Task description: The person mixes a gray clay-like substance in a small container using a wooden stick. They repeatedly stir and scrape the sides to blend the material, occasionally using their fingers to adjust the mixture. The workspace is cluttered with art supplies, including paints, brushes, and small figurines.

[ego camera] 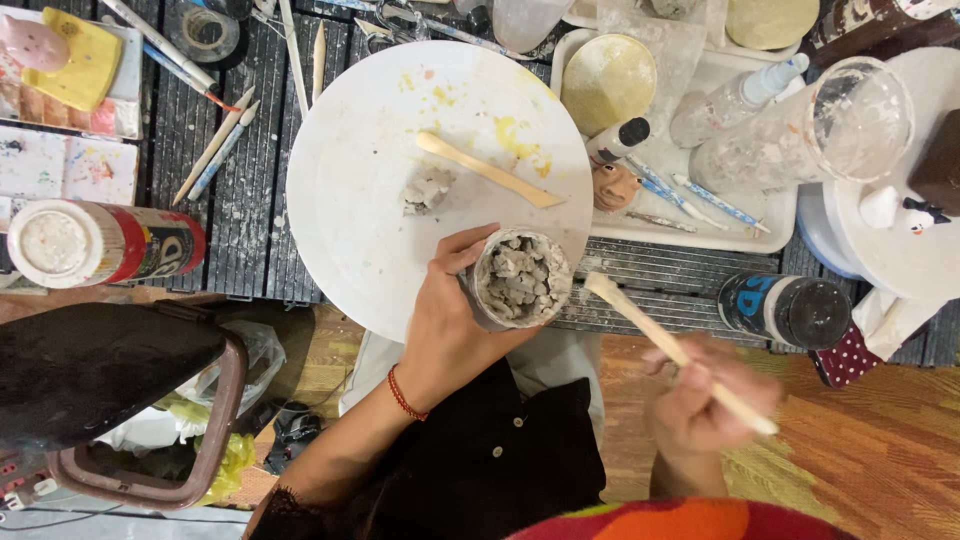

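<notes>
The left hand wraps around a small grey clay cup, its fingers clamped on the cup's wall, and holds it in the air at the near edge of the round white board, mouth turned up toward the camera, probably so the inside can be reached from above. The cup is packed with rough lumps of grey clay. The right hand is blurred with motion; its fingers are closed around a long wooden modelling stick, whose broader end points toward the cup's rim, close beside it but not touching. On the board lie a second wooden tool and a small heap of clay scraps, near the cup and within easy reach, among yellow paint smears. To the right, a white tray on the slatted bench keeps a little clay head, brushes and a clear plastic cup together. A capped jar lies on its side at the left, and a brown bin sits below it.
</notes>
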